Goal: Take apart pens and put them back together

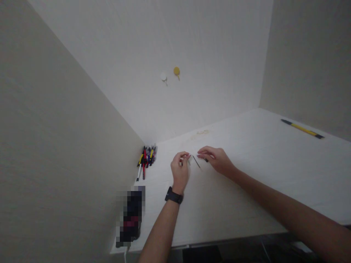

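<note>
My left hand [180, 168], with a black watch on the wrist, is closed in a pinch on a small pale piece [188, 158] I cannot make out. My right hand [215, 158] is closed in a pinch on a small dark part [206, 159]. A thin dark rod, perhaps a pen refill [196, 161], lies or hangs between the two hands above the white table [246, 171]. Both hands hover close together near the middle of the table.
A bunch of several pens [146, 157] lies at the table's back left corner. A yellow and black pen [302, 128] lies at the far right. A dark blurred object [131, 218] stands at the front left. Two round hooks [170, 74] hang on the back wall.
</note>
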A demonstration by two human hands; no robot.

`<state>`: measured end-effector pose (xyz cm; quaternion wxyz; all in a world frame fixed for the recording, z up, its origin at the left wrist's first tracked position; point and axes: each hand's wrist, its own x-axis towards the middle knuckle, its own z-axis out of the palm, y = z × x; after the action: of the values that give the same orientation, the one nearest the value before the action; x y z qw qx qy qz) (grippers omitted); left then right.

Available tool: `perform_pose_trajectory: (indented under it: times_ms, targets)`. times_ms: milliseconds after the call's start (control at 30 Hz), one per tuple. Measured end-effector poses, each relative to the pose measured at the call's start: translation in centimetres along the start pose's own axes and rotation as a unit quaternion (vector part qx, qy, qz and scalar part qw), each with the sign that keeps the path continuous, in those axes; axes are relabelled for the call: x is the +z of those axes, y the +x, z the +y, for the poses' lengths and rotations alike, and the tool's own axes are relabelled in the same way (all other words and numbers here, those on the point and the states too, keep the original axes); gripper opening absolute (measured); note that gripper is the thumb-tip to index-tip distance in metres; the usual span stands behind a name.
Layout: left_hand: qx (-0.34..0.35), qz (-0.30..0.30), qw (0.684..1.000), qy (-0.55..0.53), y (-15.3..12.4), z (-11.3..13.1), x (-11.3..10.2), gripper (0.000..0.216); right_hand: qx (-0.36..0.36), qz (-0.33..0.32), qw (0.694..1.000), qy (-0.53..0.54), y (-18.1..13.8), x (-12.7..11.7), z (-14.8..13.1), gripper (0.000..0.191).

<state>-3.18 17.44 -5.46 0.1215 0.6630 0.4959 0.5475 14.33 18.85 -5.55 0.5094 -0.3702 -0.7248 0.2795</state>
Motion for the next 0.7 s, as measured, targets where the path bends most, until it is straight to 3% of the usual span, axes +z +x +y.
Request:
perform_pose_trajectory:
  times_ms: [700]
  targets:
    - [0.031,-0.008,0.999,0.043,-0.26,-0.38,0.13,0.011,-0.009,0.011,0.999,-0.039,-0.30,0.14,-0.64,0.011]
